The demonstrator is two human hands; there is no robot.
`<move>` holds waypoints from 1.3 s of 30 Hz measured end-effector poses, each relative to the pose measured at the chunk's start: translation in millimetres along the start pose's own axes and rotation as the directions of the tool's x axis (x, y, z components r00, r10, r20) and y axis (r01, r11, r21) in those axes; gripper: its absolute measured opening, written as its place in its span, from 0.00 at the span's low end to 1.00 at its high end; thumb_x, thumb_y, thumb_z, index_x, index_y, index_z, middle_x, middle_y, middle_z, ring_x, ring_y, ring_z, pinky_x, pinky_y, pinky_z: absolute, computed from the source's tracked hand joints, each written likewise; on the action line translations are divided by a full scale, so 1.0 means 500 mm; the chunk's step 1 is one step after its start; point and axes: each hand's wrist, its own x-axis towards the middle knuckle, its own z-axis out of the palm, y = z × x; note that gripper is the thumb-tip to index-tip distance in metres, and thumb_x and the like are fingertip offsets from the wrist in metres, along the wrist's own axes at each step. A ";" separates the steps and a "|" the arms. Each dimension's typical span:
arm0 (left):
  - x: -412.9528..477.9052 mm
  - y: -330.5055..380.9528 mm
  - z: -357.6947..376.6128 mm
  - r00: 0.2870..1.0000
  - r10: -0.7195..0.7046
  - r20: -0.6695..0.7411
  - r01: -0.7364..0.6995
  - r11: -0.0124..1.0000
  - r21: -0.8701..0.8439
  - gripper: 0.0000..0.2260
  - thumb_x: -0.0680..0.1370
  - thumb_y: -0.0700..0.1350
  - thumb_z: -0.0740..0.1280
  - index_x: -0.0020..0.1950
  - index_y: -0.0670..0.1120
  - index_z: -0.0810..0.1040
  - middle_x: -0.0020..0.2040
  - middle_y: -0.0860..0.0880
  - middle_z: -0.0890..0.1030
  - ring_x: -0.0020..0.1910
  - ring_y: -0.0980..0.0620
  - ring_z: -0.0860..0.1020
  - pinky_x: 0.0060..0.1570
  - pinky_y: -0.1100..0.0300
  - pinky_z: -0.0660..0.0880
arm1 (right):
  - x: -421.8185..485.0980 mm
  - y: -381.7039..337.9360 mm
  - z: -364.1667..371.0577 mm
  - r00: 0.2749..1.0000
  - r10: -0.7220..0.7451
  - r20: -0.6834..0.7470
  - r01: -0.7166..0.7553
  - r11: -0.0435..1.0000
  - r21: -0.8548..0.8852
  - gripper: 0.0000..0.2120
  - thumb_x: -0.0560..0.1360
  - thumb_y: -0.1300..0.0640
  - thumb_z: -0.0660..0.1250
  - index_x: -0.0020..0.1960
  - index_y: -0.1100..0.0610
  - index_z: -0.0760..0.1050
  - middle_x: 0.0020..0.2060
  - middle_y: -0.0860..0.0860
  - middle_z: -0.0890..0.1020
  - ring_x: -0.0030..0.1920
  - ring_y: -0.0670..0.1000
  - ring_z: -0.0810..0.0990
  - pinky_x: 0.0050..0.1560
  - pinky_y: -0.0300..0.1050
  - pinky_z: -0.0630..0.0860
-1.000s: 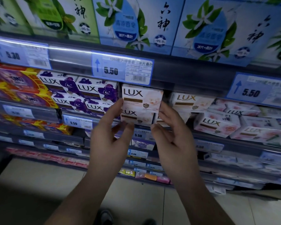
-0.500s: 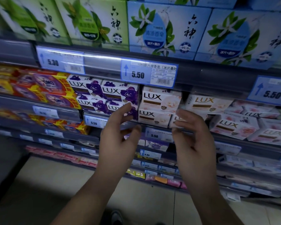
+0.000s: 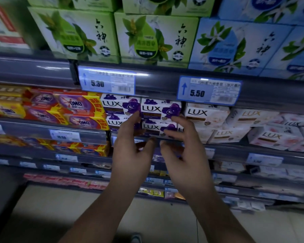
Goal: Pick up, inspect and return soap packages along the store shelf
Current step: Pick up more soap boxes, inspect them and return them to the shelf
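A: Entry, shelf with the soap. Both hands are up at the purple boxes. Left hand (image 3: 130, 151) has its fingers spread, the forefinger tip against the left edge of the upper purple box (image 3: 161, 109). Right hand (image 3: 184, 155) is also spread, fingers lying over the right end of the lower purple box (image 3: 154, 128).

B: Clamped on anything?

A: No. Neither hand is closed round a box; the thumbs are down by the shelf rail (image 3: 253, 153), near each other, and grip nothing. Both purple boxes sit in their stack, one on the other, just beside the white boxes (image 3: 206, 114) on the right and the red and yellow packs (image 3: 77, 104) on the left.

B: Step in hand?

A: My reading: the reach for a pick, hands framing the stack from either side. Which of the two boxes is meant, I cannot tell.

B: What does the next move want?

A: Probably a pinch on the two short ends and a straight pull outward. The price tag (image 3: 209, 90) hangs close above, so little room to lift. Taking the lower box would likely drag the upper one along.
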 end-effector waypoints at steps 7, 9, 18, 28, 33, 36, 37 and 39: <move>-0.005 -0.011 -0.038 0.995 0.101 0.006 -0.100 0.991 -0.086 0.18 0.81 0.42 0.70 0.69 0.53 0.75 0.63 0.58 0.78 0.63 0.62 0.77 0.58 0.58 0.79 | -0.018 -0.007 0.023 0.975 0.015 -0.223 0.009 0.994 0.105 0.24 0.78 0.65 0.68 0.70 0.48 0.70 0.57 0.46 0.80 0.56 0.36 0.79 0.50 0.27 0.75; -0.005 -0.009 -0.050 0.990 0.141 0.000 -0.139 0.977 -0.160 0.12 0.79 0.43 0.71 0.62 0.52 0.77 0.57 0.58 0.80 0.59 0.57 0.79 0.59 0.55 0.78 | -0.028 -0.010 0.018 0.961 -0.026 -0.276 0.052 0.995 0.088 0.23 0.79 0.66 0.68 0.71 0.51 0.72 0.58 0.45 0.80 0.58 0.42 0.79 0.56 0.33 0.77; 0.011 -0.009 -0.079 0.978 -0.054 0.202 0.157 0.825 -0.543 0.23 0.70 0.52 0.77 0.64 0.54 0.82 0.44 0.54 0.81 0.46 0.51 0.85 0.49 0.55 0.83 | -0.045 -0.017 -0.007 0.980 -0.041 -0.192 0.089 0.964 0.249 0.15 0.78 0.58 0.70 0.64 0.51 0.78 0.58 0.47 0.85 0.59 0.49 0.83 0.59 0.45 0.80; 0.012 0.003 -0.093 0.977 -0.118 0.176 0.166 0.943 -0.290 0.15 0.69 0.71 0.67 0.43 0.62 0.82 0.37 0.55 0.82 0.30 0.52 0.83 0.32 0.63 0.79 | -0.038 -0.020 -0.005 0.975 0.124 -0.186 -0.067 0.956 0.285 0.25 0.69 0.35 0.73 0.52 0.55 0.78 0.50 0.61 0.83 0.53 0.64 0.83 0.53 0.67 0.81; 0.007 0.010 -0.102 0.989 -0.006 0.149 0.052 0.950 -0.307 0.29 0.68 0.57 0.77 0.69 0.58 0.77 0.44 0.57 0.84 0.43 0.56 0.84 0.41 0.63 0.81 | -0.028 -0.009 -0.012 0.988 0.134 -0.079 -0.091 0.909 0.407 0.11 0.78 0.56 0.69 0.60 0.47 0.80 0.57 0.51 0.86 0.61 0.54 0.84 0.59 0.55 0.82; -0.006 0.016 -0.099 0.985 0.154 0.084 -0.128 0.958 -0.255 0.41 0.65 0.52 0.83 0.73 0.55 0.67 0.49 0.55 0.83 0.49 0.52 0.82 0.43 0.61 0.79 | -0.025 0.001 -0.006 0.975 0.223 -0.020 -0.188 0.860 0.474 0.16 0.81 0.68 0.64 0.63 0.51 0.79 0.57 0.54 0.87 0.60 0.54 0.85 0.62 0.54 0.81; -0.011 0.020 -0.096 0.975 0.206 0.078 -0.182 0.952 -0.246 0.42 0.65 0.50 0.83 0.73 0.55 0.66 0.50 0.54 0.83 0.50 0.49 0.82 0.44 0.59 0.79 | -0.025 0.003 0.000 0.967 0.256 -0.003 -0.220 0.838 0.499 0.17 0.80 0.70 0.63 0.62 0.54 0.79 0.56 0.55 0.87 0.59 0.54 0.85 0.61 0.55 0.81; -0.017 0.027 -0.092 0.957 0.281 0.070 -0.256 0.935 -0.244 0.43 0.64 0.49 0.83 0.74 0.54 0.64 0.50 0.52 0.83 0.49 0.47 0.81 0.46 0.54 0.79 | -0.027 0.004 0.011 0.958 0.284 0.028 -0.252 0.794 0.553 0.17 0.79 0.73 0.62 0.61 0.56 0.79 0.55 0.54 0.88 0.57 0.53 0.87 0.58 0.53 0.83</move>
